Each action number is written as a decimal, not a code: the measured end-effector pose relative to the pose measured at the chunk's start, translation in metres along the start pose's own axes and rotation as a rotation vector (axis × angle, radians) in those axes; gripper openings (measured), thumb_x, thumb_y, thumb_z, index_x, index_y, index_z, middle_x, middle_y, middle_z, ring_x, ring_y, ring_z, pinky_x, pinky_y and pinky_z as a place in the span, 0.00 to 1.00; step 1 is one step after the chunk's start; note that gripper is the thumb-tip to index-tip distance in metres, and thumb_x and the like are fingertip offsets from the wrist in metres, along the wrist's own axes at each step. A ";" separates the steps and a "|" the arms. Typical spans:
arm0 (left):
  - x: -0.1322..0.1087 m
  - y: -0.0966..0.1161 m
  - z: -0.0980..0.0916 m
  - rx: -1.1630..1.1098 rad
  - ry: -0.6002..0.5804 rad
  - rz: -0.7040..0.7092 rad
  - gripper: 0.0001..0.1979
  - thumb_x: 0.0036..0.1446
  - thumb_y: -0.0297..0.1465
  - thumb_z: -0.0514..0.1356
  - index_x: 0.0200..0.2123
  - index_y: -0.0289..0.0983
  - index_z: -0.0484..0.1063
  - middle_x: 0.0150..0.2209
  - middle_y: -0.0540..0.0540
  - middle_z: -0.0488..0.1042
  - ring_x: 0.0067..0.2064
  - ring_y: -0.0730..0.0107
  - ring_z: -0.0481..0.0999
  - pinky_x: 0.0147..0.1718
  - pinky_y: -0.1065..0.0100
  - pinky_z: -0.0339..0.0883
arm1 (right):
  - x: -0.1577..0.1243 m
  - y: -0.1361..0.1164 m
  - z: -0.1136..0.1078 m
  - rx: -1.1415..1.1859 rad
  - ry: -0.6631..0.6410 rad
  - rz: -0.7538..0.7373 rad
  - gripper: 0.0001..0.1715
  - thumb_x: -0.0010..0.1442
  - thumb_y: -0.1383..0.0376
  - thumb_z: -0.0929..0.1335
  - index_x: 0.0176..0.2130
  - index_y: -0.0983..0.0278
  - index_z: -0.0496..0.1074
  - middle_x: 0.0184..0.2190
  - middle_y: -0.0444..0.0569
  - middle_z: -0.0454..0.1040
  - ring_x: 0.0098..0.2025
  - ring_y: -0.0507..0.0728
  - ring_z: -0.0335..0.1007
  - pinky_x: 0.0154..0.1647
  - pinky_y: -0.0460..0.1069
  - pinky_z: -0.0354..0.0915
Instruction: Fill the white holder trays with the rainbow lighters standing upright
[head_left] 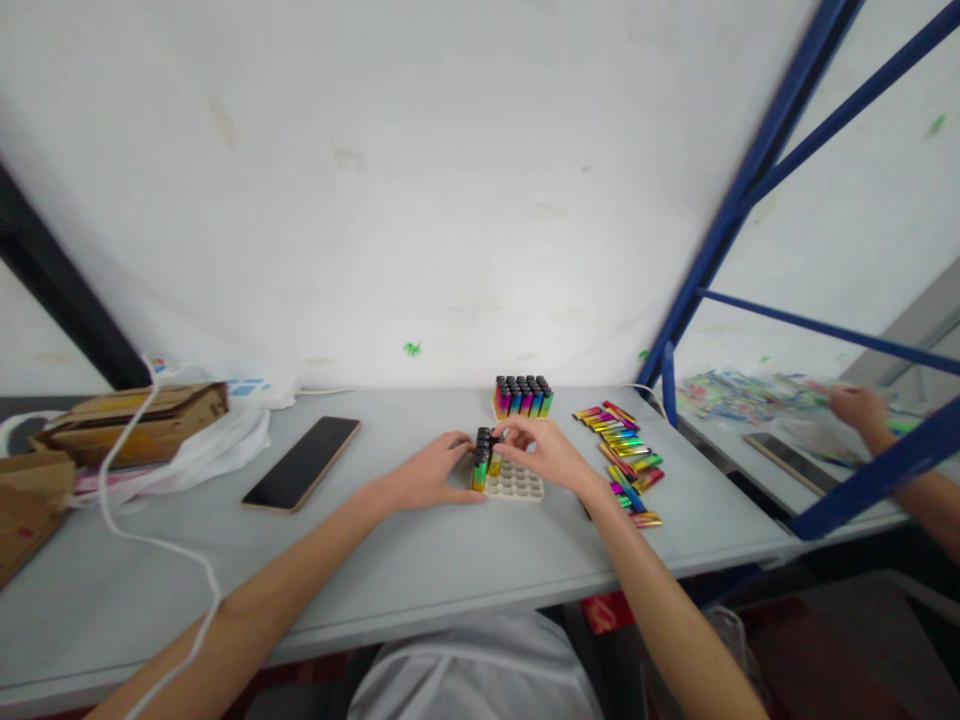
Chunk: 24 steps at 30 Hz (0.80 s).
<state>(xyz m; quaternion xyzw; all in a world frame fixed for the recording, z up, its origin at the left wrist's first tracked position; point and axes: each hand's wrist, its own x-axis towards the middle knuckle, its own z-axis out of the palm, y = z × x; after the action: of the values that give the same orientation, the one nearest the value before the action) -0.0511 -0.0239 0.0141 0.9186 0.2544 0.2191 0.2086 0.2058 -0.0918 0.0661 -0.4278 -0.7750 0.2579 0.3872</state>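
Observation:
A white tray with round holes [519, 486] lies on the grey table, with a few rainbow-coloured lighters [481, 462] standing at its left end. My left hand [437, 470] rests against the tray's left side beside those lighters, fingers curled. My right hand [546, 452] pinches a lighter [496, 458] at the tray's back left. A second tray full of upright lighters [523, 397] stands just behind. Several loose lighters [624, 455] lie in a row to the right.
A dark phone [303, 463] lies left of centre. Cardboard boxes [127, 420], a white plastic bag [217, 437] and a white cable [154, 540] sit at the left. A blue frame [720, 240] stands at the right; beyond it another person's hand [862, 412] reaches over colourful packets.

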 end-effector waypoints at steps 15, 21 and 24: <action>0.001 0.001 -0.003 0.003 -0.015 -0.018 0.38 0.53 0.58 0.73 0.59 0.40 0.77 0.62 0.35 0.75 0.64 0.40 0.75 0.67 0.44 0.69 | -0.023 0.031 -0.083 -0.478 0.187 0.214 0.12 0.69 0.58 0.70 0.44 0.61 0.82 0.35 0.51 0.85 0.37 0.62 0.80 0.45 0.55 0.72; 0.000 0.002 -0.004 -0.010 -0.014 -0.026 0.38 0.53 0.58 0.73 0.59 0.41 0.77 0.62 0.35 0.75 0.64 0.40 0.75 0.68 0.44 0.68 | -0.055 0.086 -0.129 -0.768 0.156 0.479 0.19 0.66 0.60 0.70 0.52 0.64 0.84 0.54 0.61 0.84 0.59 0.69 0.78 0.64 0.59 0.69; 0.000 0.003 -0.004 -0.015 -0.016 -0.040 0.39 0.53 0.58 0.73 0.60 0.40 0.77 0.63 0.34 0.75 0.64 0.39 0.75 0.69 0.44 0.68 | -0.065 0.103 -0.136 -0.863 0.162 0.600 0.28 0.67 0.59 0.70 0.62 0.66 0.79 0.62 0.63 0.79 0.66 0.71 0.73 0.69 0.61 0.65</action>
<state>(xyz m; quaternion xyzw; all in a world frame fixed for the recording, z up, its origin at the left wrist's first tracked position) -0.0521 -0.0250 0.0190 0.9134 0.2694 0.2095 0.2221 0.3869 -0.0872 0.0437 -0.7696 -0.6218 -0.0187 0.1439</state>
